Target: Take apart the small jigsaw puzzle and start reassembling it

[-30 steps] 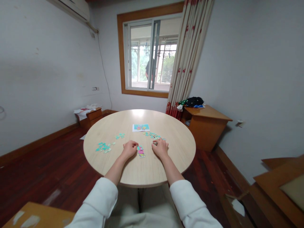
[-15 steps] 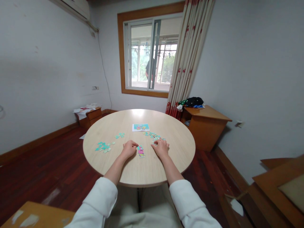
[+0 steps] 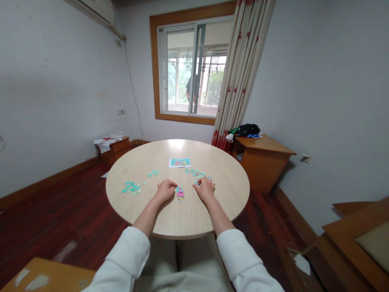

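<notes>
On the round table lies a partly joined jigsaw puzzle (image 3: pixel 180 194), with a pink figure on it and teal at its top. Beside its upper left edge is my left hand (image 3: pixel 165 190), thumb and forefinger closed together at the tips; anything between them is too small to make out. My right hand (image 3: pixel 206 189) rests at the near end of a heap of loose puzzle pieces (image 3: pixel 194 173), fingers curled down and closed onto them. What its fingertips hold is hidden. A picture sheet (image 3: pixel 180 163) with the same pink figure lies behind the puzzle.
More teal puzzle pieces (image 3: pixel 132 187) are spread at the left, with a smaller group (image 3: pixel 153 173) nearer the middle. The pale round table (image 3: pixel 182 223) has its near edge at my lap. A wooden cabinet (image 3: pixel 263 162) with cloths stands behind right.
My right hand has shifted very slightly left over the loose pieces. My left hand and the joined puzzle look the same; the view has moved a touch.
</notes>
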{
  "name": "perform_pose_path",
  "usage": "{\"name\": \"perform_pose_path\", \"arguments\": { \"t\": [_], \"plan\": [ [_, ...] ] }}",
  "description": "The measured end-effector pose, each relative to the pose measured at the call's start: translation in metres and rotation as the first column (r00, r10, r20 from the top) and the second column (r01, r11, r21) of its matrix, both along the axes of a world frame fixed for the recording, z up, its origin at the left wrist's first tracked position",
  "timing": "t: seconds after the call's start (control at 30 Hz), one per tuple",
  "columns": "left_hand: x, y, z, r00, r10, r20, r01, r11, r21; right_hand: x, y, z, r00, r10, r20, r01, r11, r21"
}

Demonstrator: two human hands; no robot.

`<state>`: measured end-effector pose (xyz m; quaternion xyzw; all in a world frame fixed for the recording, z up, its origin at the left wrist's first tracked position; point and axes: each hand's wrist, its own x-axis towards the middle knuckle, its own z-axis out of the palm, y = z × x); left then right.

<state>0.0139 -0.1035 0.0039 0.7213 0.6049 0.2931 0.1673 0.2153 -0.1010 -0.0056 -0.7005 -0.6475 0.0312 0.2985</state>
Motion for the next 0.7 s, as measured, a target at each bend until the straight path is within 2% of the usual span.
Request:
{"name": "perform_pose_path", "arguments": {
  "t": [0.17,0.27,0.37,0.43,0.57,0.7],
  "plan": [
    [0.0,0.001,-0.002,1.0,0.003,0.019,-0.003,1.0,0.019,-0.001,-0.001,0.003,0.994,0.09,-0.062,-0.087,0.995,0.053],
    [0.0,0.003,-0.004,0.998,0.01,0.058,-0.014,0.998,0.055,-0.002,0.0,0.002,0.949,0.272,-0.157,-0.254,0.959,0.128],
    [0.0,0.005,-0.007,0.99,-0.005,0.139,-0.008,0.996,0.092,-0.005,0.002,-0.001,0.829,0.468,-0.308,-0.409,0.881,0.237],
    [0.0,0.006,-0.009,0.978,-0.044,0.204,0.021,0.993,0.118,-0.008,0.004,-0.004,0.742,0.526,-0.417,-0.439,0.85,0.291],
    [0.0,0.01,-0.012,0.935,-0.163,0.316,0.115,0.98,0.163,-0.012,0.008,-0.007,0.57,0.512,-0.643,-0.436,0.851,0.292],
    [0.001,0.01,-0.013,0.9,-0.246,0.36,0.191,0.965,0.18,-0.014,0.007,-0.005,0.457,0.5,-0.735,-0.439,0.846,0.302]
  ]
}}
